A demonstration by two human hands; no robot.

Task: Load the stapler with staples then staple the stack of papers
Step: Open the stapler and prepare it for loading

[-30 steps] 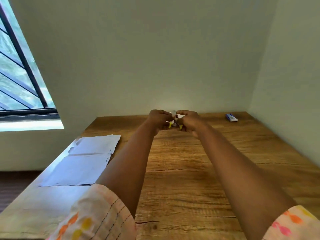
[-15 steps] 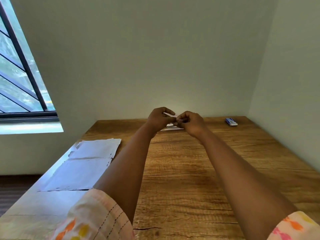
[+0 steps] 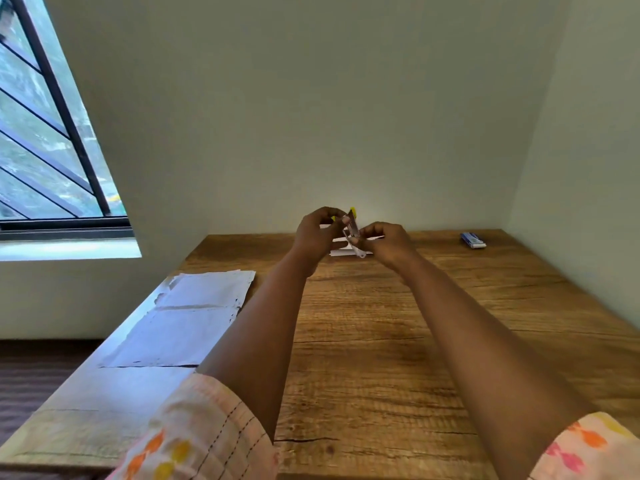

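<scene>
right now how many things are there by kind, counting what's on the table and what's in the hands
stapler, yellow and metal, held open in the left hand and right hand: 1
paper sheets or stacks: 2, large sheets, white stack behind the hands
small blue box: 1
total: 4

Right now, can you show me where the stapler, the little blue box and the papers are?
stapler (image 3: pixel 354 233): head view, on its metal middle.
little blue box (image 3: pixel 472 240): head view, on its top.
papers (image 3: pixel 187 317): head view, on the sheet's middle.
</scene>
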